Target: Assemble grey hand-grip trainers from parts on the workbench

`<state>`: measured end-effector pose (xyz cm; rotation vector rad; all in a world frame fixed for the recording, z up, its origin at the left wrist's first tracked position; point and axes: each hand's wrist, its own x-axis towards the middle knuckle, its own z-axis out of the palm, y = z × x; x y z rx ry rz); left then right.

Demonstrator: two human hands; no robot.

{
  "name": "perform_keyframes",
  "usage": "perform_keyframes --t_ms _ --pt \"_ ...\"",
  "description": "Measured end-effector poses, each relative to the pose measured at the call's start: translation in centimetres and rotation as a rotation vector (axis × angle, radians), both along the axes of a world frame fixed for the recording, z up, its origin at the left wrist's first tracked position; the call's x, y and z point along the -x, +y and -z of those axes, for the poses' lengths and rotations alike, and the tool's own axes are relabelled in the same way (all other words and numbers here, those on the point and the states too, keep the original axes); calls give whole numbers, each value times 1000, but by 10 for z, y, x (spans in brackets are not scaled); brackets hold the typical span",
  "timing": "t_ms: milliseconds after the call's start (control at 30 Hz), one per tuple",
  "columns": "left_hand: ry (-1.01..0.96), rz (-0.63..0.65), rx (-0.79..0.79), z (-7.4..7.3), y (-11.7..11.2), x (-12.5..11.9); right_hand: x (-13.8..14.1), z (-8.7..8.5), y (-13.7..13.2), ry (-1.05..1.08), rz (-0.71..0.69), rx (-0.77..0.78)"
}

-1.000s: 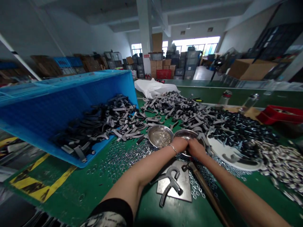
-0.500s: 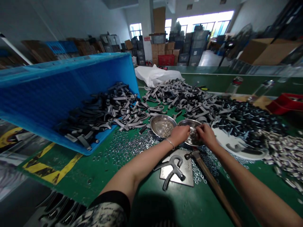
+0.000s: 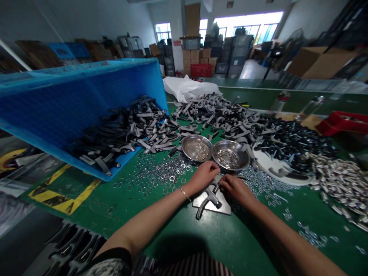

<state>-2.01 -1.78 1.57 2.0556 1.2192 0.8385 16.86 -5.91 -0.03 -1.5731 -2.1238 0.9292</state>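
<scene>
- Left hand (image 3: 204, 177) close in at 12 o'clock: fingers (image 3: 214, 170) curled and narrow, tips at or just beside the casting; contact hidden, hold impossible to tell.
- Right hand (image 3: 234, 190) close in at 12 o'clock, slightly right: fingers (image 3: 224, 184) drawn narrow, apparently pinching the casting's upper end.
- Hook-shaped grey metal casting (image 3: 209, 201) at 12 o'clock, between both hands, on a steel plate (image 3: 222, 207); plate probably there as a firm, flat spot for handling.
- Loose steel washers (image 3: 161, 174) strewn over the green table (image 3: 184, 245) from 10 to 3 o'clock, spread thin, likely for easy picking.
- Two steel bowls just beyond the hands at 12 o'clock, left bowl (image 3: 197, 148) and right bowl (image 3: 230, 155), side by side, both with small metal parts; seemingly placed within reach of either hand.
- Black-headed bolts (image 3: 290, 143) at 1 o'clock, beside a white round tray (image 3: 276, 170); silver sleeves (image 3: 342, 180) at 2 to 3 o'clock.
- Blue plastic crate (image 3: 86, 84) at 10 o'clock, tipped on its side, dark castings (image 3: 120, 130) spilling toward the table, probably to keep them reachable.
- Red crate (image 3: 342, 122) far off at 2 o'clock.
</scene>
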Motion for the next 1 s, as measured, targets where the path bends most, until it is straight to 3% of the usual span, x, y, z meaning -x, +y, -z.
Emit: perform_keyframes --t_ms 167,400,567,667,767,900,1000 --pt "-77 -120 142 19 -45 37 4 -1 0 -215 -33 -87" --pt "66 -113 76 17 -62 38 12 -7 -10 -450 -146 -233" --pt "121 -81 54 19 -65 38 -25 -12 -27 -661 32 -288" --pt "143 -69 21 20 -66 36 -49 -9 -38 -785 96 -183" --pt "243 -28 -30 16 -66 33 -60 -8 -45 -587 123 -165" --pt "490 183 -216 8 -61 32 -53 -19 -55 -197 122 -180" --pt "593 263 -292 2 -62 32 -37 -31 -61 -145 113 -117"
